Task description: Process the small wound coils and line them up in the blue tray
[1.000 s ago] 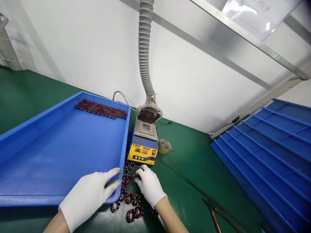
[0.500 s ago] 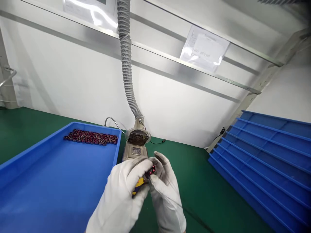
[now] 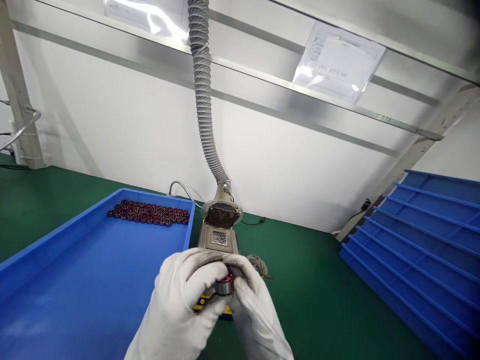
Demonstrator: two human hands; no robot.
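Observation:
Both of my hands wear white gloves and are raised in front of the camera, fingertips together. Between them sits a small ring-shaped coil (image 3: pixel 225 286) with a grey rim and red windings. My left hand (image 3: pixel 180 305) pinches it from the left and my right hand (image 3: pixel 257 312) from the right. Directly behind the hands stands a solder pot (image 3: pixel 219 239) with a yellow front, mostly hidden by my fingers.
A large blue tray (image 3: pixel 67 280) lies at left with a row of several red coils (image 3: pixel 148 212) along its far wall. A grey ribbed fume hose (image 3: pixel 204 100) drops to a fan grille (image 3: pixel 221 215). Stacked blue trays (image 3: pixel 423 240) lean at right. A small tin (image 3: pixel 257 262) sits beside the pot.
My hands left the loose coils on the mat, rose up and came together around one coil. The view tilted upward, so the mat's coils dropped out of sight.

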